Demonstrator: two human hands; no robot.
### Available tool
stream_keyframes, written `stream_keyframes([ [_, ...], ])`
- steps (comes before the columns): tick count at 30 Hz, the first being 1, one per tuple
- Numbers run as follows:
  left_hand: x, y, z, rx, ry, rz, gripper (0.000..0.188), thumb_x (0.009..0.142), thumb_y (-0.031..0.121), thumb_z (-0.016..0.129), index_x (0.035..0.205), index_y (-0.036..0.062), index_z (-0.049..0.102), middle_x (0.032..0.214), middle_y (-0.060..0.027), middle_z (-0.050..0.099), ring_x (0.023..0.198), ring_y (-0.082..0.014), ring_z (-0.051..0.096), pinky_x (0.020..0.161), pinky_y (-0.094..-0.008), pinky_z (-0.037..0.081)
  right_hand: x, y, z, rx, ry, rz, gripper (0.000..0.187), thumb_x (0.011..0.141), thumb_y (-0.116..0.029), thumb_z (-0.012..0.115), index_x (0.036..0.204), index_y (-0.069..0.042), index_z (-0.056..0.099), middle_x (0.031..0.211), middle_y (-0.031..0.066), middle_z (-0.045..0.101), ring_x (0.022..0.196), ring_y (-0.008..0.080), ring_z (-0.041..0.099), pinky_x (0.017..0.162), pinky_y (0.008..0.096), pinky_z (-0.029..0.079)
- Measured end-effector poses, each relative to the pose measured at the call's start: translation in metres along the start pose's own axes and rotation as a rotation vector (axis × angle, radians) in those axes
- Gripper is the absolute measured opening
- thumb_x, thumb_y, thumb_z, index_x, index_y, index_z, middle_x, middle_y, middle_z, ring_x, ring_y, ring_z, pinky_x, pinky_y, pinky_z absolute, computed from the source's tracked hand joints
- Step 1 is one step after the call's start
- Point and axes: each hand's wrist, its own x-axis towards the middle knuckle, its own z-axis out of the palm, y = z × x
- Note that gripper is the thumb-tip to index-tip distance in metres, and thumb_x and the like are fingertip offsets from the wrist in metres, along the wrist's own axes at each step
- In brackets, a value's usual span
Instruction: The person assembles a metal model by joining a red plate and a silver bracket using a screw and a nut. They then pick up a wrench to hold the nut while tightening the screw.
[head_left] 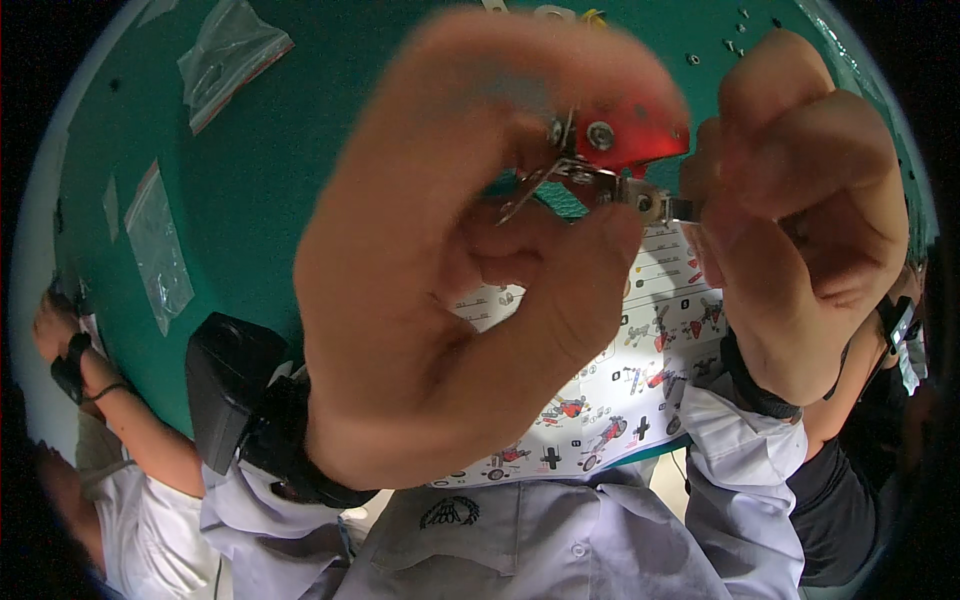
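Close in front of me, my left hand [430,270] is closed around a small metal model assembly, gripped between thumb and fingers. The assembly has a red curved plate [640,130], a round bolt head [600,135] and thin silver strips [585,175]. From its right side a silver bracket [645,200] reaches toward my right hand [800,220]. The right hand's fingers are curled into a pinch at the bracket's end. What they grip there is hidden. Below both hands lies a printed instruction sheet [590,420] with pictures of small red and grey vehicle models, partly covered by the left hand.
The table has a green mat [260,220]. Two clear zip bags [160,250] lie at the left and far left. Several small nuts and screws [735,45] are scattered at the far right. Another person's arm [140,410] rests at the left edge; another person sits at the right.
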Motion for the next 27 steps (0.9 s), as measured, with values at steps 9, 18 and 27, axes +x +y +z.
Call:
stream_keyframes([
  [9,-0.003,-0.003,-0.019,0.241,-0.084,0.113,0.026,0.090,0.002,0.046,0.114,-0.0068,0.048,0.100,-0.0129,0.059,0.083,-0.0121,0.057,0.073,-0.0240,0.046,-0.003,-0.009,0.004,-0.128,0.084,0.073,0.019,0.073,0.009,0.056,0.082,-0.006,0.048,0.089,0.0106,0.047,0.060,0.0077,0.045,0.043,0.0184,0.034],
  [18,0.002,-0.023,-0.003,0.367,-0.023,0.581,0.043,0.071,-0.012,0.060,0.113,-0.0088,0.048,0.102,-0.0183,0.057,0.090,-0.0195,0.058,0.080,-0.0310,0.045,-0.007,-0.025,0.001,-0.238,0.026,0.177,0.027,0.074,0.008,0.061,0.077,-0.016,0.048,0.087,0.0059,0.043,0.066,0.0085,0.048,0.046,0.0197,0.038],
  [27,-0.002,-0.018,-0.018,0.040,-0.118,0.351,0.043,0.070,-0.016,0.060,0.111,-0.0098,0.049,0.105,-0.0222,0.059,0.100,-0.0263,0.059,0.087,-0.0360,0.046,-0.008,-0.024,-0.002,-0.336,-0.015,0.071,0.026,0.073,0.010,0.060,0.078,-0.013,0.049,0.087,0.0070,0.043,0.063,0.0089,0.044,0.045,0.0212,0.037],
])
